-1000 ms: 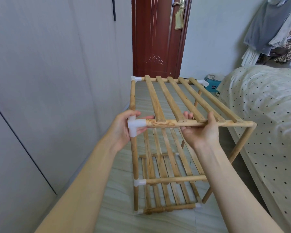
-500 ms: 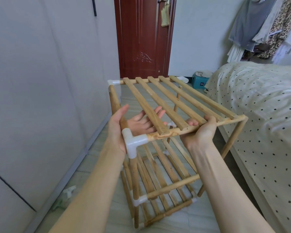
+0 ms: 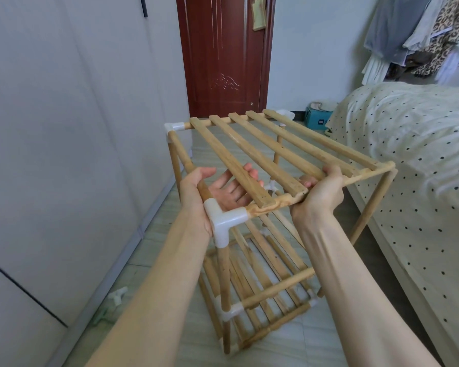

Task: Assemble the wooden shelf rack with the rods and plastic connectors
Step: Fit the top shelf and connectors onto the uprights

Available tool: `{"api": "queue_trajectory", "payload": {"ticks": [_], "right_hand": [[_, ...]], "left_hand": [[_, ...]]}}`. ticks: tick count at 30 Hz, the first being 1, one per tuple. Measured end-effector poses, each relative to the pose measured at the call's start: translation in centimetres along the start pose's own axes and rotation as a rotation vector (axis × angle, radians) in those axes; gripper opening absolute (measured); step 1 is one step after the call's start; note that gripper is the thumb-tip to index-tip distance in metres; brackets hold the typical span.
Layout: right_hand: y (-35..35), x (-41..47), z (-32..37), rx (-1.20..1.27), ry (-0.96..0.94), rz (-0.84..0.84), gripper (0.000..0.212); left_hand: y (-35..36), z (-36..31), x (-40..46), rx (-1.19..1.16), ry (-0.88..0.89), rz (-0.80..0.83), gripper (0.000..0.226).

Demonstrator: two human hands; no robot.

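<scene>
Head view, frame centre: left hand lies open-palmed under the rack; right hand grips its front rail. Probably repositioning; next, setting it level.

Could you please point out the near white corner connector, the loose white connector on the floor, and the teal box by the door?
near corner connector (image 3: 224,221), head view, its elbow.
loose connector (image 3: 118,295), head view, its middle.
teal box (image 3: 317,122), head view, its front face.

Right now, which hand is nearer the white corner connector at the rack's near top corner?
Left. The left hand touches the connector; the right hand grips the front rail farther along.
</scene>
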State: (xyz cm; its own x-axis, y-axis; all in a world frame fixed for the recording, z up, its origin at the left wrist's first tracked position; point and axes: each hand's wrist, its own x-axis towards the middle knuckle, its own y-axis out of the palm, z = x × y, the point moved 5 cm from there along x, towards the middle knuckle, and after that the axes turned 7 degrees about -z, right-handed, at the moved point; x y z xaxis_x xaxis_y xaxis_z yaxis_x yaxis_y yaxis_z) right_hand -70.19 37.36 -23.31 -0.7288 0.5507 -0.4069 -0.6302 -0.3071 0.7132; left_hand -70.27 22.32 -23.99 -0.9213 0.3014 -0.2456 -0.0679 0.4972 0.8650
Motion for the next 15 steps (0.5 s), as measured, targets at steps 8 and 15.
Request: {"api": "queue_trajectory", "payload": {"ticks": [8, 15], "right_hand": [[-0.07, -0.39, -0.04, 0.073, 0.041, 0.019, 0.019], [-0.15, -0.26, -0.04, 0.060, 0.111, 0.130, 0.023]], "left_hand": [[-0.06, 0.03, -0.18, 0.045, 0.042, -0.034, 0.060], [0.01, -0.33, -0.56, 0.003, -0.050, 0.050, 0.063]]}}
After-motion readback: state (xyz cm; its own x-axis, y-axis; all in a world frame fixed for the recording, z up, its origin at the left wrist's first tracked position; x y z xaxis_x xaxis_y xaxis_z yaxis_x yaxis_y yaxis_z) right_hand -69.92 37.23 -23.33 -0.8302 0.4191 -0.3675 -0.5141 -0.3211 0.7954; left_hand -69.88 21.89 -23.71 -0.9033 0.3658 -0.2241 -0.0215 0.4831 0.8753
